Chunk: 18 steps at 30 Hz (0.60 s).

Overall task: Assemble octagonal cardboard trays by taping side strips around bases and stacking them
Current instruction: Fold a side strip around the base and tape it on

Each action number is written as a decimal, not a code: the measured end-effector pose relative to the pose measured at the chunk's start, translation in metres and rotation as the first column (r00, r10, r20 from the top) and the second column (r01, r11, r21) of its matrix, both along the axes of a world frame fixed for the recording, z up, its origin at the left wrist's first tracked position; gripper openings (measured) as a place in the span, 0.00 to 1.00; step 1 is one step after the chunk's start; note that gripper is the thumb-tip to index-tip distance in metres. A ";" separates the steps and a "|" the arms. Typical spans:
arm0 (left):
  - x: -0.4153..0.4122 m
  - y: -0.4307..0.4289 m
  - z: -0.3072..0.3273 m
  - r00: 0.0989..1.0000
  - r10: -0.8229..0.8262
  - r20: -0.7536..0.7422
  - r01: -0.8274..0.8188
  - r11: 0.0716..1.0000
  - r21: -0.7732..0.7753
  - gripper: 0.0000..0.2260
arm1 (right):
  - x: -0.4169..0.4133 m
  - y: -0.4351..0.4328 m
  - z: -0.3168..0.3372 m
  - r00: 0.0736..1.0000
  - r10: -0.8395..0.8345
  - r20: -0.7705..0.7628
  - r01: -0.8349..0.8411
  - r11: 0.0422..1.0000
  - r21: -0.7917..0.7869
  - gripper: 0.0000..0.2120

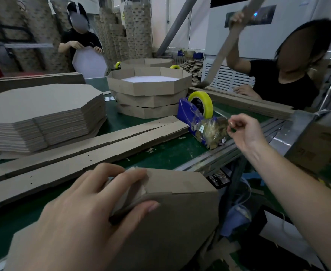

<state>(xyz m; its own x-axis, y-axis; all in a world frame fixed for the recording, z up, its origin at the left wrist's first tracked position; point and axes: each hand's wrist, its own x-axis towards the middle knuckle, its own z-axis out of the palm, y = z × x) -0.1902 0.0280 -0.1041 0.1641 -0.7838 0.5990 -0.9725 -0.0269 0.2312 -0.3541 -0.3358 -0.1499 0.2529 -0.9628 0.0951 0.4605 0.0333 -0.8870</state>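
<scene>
Green belt surface (160,157) serves as the workbench in a cardboard workshop; two other persons are seen handling cardboard at its far side.

Head view. A blue tape dispenser (188,114) is taken as the reference. To its left, a stack of flat octagonal bases (39,110) is recorded, with long side strips (82,153) laid between that stack and the near edge. Behind the dispenser, finished trays (149,90) are stacked. The tray in work (180,212) is found on the near side of the dispenser, at the belt's near edge and partly overhanging it.

The left hand (86,208) is clamped on this tray's wall at a strip joint, fingers over the top, thumb on the outer face. The right hand (244,132) is held just beside the dispenser's cutter end, thumb and forefinger pinched, apparently on the free end of the tape (207,106); the clear film itself cannot be made out.

Risks noted: the joint could spring open if the left grip is eased before tape is applied. A crumpled wad of waste tape at the cutter could snag the pull. The overhanging tray could tip off if released.
</scene>
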 end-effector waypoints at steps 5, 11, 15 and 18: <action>0.000 -0.001 0.000 1.000 0.010 -0.017 -0.010 1.000 0.010 0.18 | -0.002 0.006 -0.012 0.999 -0.032 0.020 0.033 0.997 -0.073 0.24; -0.001 0.001 0.003 0.998 0.060 -0.027 -0.059 0.997 0.054 0.21 | -0.011 0.014 -0.016 0.709 -0.380 -0.594 0.227 0.921 -0.318 0.08; -0.001 0.003 0.005 0.994 0.069 -0.084 -0.067 0.997 0.029 0.24 | -0.023 0.033 -0.014 0.411 -0.544 -0.732 0.276 0.839 -0.469 0.14; -0.001 0.005 0.006 0.987 0.075 -0.143 -0.073 0.997 0.021 0.23 | -0.019 0.063 0.005 0.382 -0.658 -0.649 0.226 0.747 -0.625 0.09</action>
<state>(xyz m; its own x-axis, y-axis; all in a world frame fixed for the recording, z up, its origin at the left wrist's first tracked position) -0.1916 0.0335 -0.0977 0.3054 -0.7756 0.5524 -0.9244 -0.1024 0.3673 -0.3730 -0.2733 -0.1451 -0.0361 -0.8771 0.4789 -0.6114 -0.3597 -0.7049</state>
